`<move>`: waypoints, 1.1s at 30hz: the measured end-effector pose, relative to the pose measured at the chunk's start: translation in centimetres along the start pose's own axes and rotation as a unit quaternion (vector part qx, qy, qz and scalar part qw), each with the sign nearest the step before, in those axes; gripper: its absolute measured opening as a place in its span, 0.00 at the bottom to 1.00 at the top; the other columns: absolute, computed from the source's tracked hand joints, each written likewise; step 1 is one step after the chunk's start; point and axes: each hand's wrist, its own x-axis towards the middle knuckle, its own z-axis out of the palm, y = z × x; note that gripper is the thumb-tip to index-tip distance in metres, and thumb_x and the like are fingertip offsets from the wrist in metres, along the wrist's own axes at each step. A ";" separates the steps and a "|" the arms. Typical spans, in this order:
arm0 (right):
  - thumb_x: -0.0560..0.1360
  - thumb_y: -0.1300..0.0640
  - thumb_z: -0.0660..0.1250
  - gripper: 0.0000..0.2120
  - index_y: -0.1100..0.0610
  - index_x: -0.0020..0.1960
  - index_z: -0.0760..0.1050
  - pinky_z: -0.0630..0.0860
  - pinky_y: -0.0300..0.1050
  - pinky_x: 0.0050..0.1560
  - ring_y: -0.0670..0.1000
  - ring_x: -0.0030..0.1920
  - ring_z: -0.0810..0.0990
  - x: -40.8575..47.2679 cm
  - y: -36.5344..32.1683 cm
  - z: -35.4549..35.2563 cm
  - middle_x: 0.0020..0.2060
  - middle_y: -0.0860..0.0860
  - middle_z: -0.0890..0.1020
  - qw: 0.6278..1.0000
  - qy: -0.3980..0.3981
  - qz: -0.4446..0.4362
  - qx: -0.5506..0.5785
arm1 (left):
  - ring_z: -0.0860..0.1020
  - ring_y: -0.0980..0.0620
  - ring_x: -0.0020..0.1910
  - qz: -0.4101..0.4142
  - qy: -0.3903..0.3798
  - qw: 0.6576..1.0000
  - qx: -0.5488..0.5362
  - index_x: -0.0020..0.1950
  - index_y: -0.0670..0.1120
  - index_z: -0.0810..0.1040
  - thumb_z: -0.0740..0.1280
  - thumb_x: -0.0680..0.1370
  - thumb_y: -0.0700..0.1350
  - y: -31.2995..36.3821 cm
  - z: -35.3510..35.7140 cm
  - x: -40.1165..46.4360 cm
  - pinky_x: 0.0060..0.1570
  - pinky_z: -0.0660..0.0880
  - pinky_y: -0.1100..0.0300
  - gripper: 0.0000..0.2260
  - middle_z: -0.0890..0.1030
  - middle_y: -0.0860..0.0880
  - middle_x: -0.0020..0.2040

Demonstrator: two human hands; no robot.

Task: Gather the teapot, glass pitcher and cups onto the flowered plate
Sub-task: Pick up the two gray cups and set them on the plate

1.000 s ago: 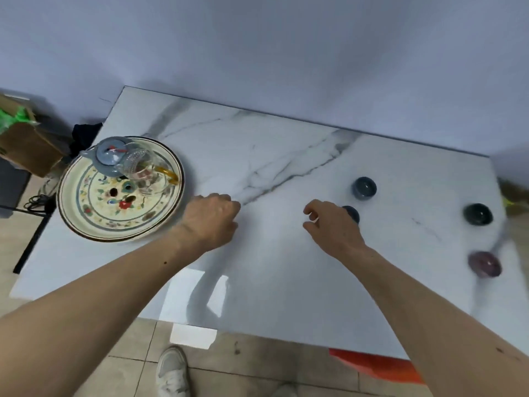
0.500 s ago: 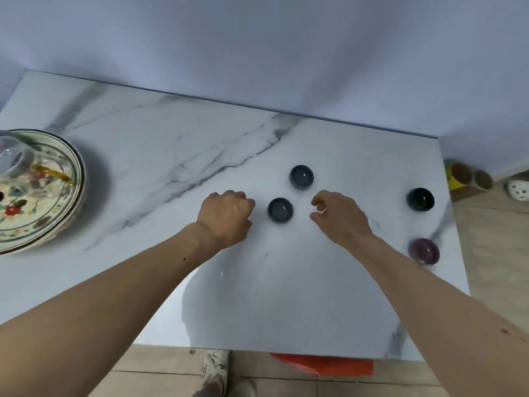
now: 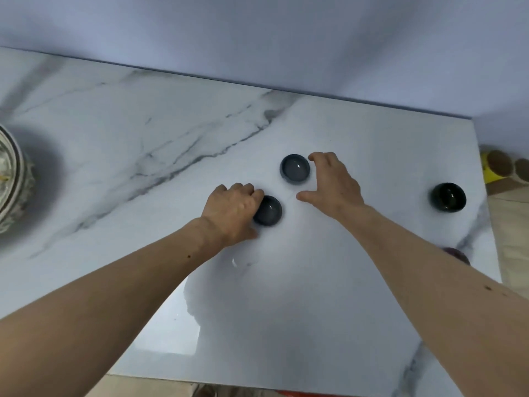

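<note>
Two small grey cups stand mid-table. My left hand [image 3: 233, 212] has its fingers curled over the left rim of the near dark grey cup [image 3: 270, 211], which still rests on the marble. My right hand [image 3: 333, 183] is spread open just right of the far blue-grey cup [image 3: 294, 169], index fingertip at its rim and thumb stretched out below it. A blackish cup [image 3: 448, 197] sits near the right edge. A purple cup [image 3: 458, 253] shows partly behind my right forearm. Only the rim of the flowered plate [image 3: 17, 184] shows at far left; teapot and pitcher are out of frame.
The white marble table [image 3: 143, 144] backs onto a pale wall. Its right edge drops to a tiled floor where a yellow cup [image 3: 496, 166] and another container stand. The table's front edge runs along the bottom of the view.
The view swung right, so the plate slid almost out of frame. My left hand moved onto the near grey cup. My right hand shifted up beside the far cup and spread its fingers.
</note>
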 end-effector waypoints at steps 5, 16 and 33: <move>0.64 0.48 0.76 0.39 0.53 0.69 0.62 0.72 0.51 0.50 0.56 0.64 0.70 1.9 -0.1 0.9 0.65 0.52 0.70 1.000 -0.003 -0.010 0.029 | 0.76 0.47 0.51 -0.009 0.016 1.000 -0.013 0.60 0.49 0.71 0.70 0.67 0.59 0.2 0.6 0.9 0.43 0.65 0.56 0.26 0.77 0.50 0.52; 0.64 0.48 0.77 0.29 0.51 0.60 0.69 0.67 0.47 0.43 0.54 0.57 0.74 3.2 0.1 1.4 0.57 0.49 0.74 0.998 0.000 -0.004 0.059 | 0.76 0.48 0.50 -0.013 0.032 0.999 -0.018 0.55 0.50 0.75 0.70 0.66 0.59 0.3 0.7 1.7 0.43 0.65 0.57 0.22 0.79 0.52 0.49; 0.62 0.46 0.78 0.30 0.52 0.58 0.70 0.74 0.51 0.48 0.53 0.55 0.74 -0.1 -5.1 -2.1 0.56 0.48 0.76 0.996 -0.036 -0.081 0.012 | 0.76 0.49 0.49 -0.099 0.016 0.994 -0.040 0.54 0.50 0.75 0.70 0.66 0.58 -3.0 -2.5 -4.0 0.44 0.65 0.57 0.20 0.80 0.53 0.47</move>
